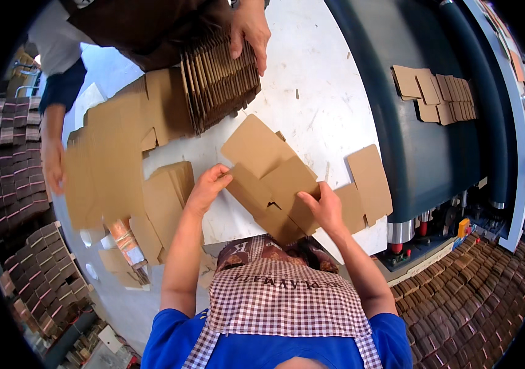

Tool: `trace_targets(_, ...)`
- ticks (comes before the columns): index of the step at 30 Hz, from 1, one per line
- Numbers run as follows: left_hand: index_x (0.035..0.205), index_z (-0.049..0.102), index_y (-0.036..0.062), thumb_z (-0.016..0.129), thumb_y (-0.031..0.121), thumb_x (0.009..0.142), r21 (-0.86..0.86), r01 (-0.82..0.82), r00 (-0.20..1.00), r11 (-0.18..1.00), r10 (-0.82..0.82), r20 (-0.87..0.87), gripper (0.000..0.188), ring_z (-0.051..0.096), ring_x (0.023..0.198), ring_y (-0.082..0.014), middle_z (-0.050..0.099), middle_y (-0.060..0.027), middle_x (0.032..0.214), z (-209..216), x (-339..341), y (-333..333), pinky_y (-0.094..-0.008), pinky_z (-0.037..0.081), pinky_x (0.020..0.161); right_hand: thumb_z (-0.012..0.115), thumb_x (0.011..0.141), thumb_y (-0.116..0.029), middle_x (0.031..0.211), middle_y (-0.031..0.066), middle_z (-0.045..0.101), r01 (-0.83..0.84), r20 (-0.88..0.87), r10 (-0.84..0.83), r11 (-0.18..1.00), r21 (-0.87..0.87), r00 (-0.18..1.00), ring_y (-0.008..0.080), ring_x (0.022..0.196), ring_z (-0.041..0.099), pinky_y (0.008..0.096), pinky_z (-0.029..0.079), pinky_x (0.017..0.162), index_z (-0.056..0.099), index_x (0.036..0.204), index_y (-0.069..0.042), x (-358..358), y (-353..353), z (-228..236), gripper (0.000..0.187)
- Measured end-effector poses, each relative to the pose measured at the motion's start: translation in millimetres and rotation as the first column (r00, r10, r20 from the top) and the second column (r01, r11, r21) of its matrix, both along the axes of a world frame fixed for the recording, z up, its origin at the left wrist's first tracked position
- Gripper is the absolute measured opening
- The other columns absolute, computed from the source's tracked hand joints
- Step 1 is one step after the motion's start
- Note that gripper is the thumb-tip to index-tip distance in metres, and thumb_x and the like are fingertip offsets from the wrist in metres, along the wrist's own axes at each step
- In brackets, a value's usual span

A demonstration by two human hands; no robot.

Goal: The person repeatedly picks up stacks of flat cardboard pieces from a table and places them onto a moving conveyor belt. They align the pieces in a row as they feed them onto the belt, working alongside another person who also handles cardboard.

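Observation:
A brown cardboard box blank lies aslant before me over the white table, some panels folded over one another and one wide flap stretching to the far left. My left hand pinches its left edge between thumb and fingers. At the right edge, my right hand grips it with the thumb on top; the other fingers are partly hidden. Just right of that hand, a second brown blank rests at the table's edge. A stack of flat blanks lies left of my left hand.
Across the table, a co-worker's hand rests on a row of folded cartons; their other hand is beside a large pile of blanks. Right stands a dark conveyor belt carrying overlapping cartons. Bundled cardboard covers the lower right.

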State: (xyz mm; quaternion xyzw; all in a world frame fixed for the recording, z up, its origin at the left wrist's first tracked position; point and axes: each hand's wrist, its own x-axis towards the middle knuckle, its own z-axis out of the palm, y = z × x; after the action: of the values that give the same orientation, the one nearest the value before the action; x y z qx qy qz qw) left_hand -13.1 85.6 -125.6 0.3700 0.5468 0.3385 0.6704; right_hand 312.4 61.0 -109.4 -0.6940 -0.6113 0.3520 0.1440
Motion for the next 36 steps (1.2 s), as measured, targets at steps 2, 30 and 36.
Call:
trace_targets(2, 0.098, 0.062, 0.0044, 0.065, 0.010, 0.091, 0.006, 0.013, 0.999, 1.000, -0.013, -0.048, 0.010, 0.055, 0.088, -0.0060, 0.064, 0.0035, 0.092, 11.3, -0.7, 0.9, -0.0220, 0.043, 0.081, 0.075, 0.082, -0.041, 0.078, 0.0141, 0.065, 0.099, -0.112, -0.117, 0.983, -0.154, 0.987, 0.0251, 0.070, 0.061, 0.0361, 0.048, 0.067, 0.058, 0.083, -0.001, -4.8, 0.8, 1.0, 0.043)
trace_targets(30, 0.122, 0.062, -0.0010, 0.068, 0.005, 0.086, -0.232, 0.194, 0.980, 0.953, -0.180, 0.080, 0.037, 0.062, 0.103, -0.0129, 0.068, -0.0045, 0.114, 6.1, -24.2, 1.6, -0.0279, 0.047, 0.094, 0.071, 0.085, -0.040, 0.075, 0.0117, 0.064, 0.407, 0.159, -0.398, 0.913, -0.030, 0.904, 0.0248, 0.072, 0.061, 0.0385, 0.049, 0.067, 0.065, 0.087, 0.001, 116.8, 48.5, 12.9, 0.041)
trace_targets(36, 0.118, 0.064, -0.0016, 0.068, 0.009, 0.086, -0.286, 0.376, 0.915, 0.881, -0.401, -0.033, 0.035, 0.061, 0.100, -0.0124, 0.068, -0.0054, 0.111, 3.0, -12.5, 15.4, -0.0290, 0.047, 0.090, 0.068, 0.085, -0.021, 0.120, 0.0108, 0.062, -0.359, 0.408, 0.160, 0.803, 0.476, 0.899, 0.0309, 0.114, 0.057, 0.0476, 0.043, 0.095, 0.058, 0.123, -0.012, 81.0, 44.5, 3.2, 0.041)
